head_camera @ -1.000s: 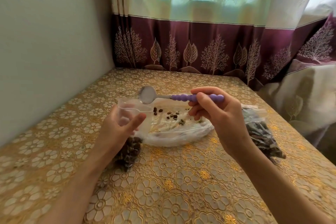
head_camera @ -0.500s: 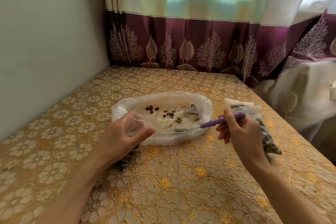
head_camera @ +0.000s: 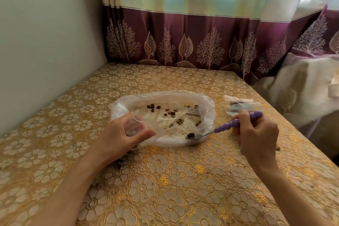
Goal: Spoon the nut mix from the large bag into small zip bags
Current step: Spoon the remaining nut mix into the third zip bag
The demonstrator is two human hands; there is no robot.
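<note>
- Large bag [head_camera: 207,104]: it lies spread open on the bench [head_camera: 183,180] in front of you, nearly emptied, with only scattered bits of nut mix [head_camera: 169,112] across its floor.
- Your right hand [head_camera: 256,132], at 3 o'clock from the bag, grasps the beaded purple handle of the spoon [head_camera: 227,128] with curled fingers.
- The spoon's metal bowl sits low at the bag's near-right rim, at about 5 o'clock, carrying a small dark clump of mix.
- Your left hand [head_camera: 124,134], at 8 o'clock from the bag, pinches the open mouth of a small zip bag [head_camera: 134,124] between thumb and fingers; the mouth overlaps the big bag's near-left edge.
- The lower part of that small bag hangs dark under your palm, mostly hidden.
- A filled zip bag [head_camera: 238,105] lies on the bench at 2 o'clock, just beyond your right hand.
- A curtain [head_camera: 183,29] with a maroon tree-patterned band hangs behind the bench at 12 o'clock.
</note>
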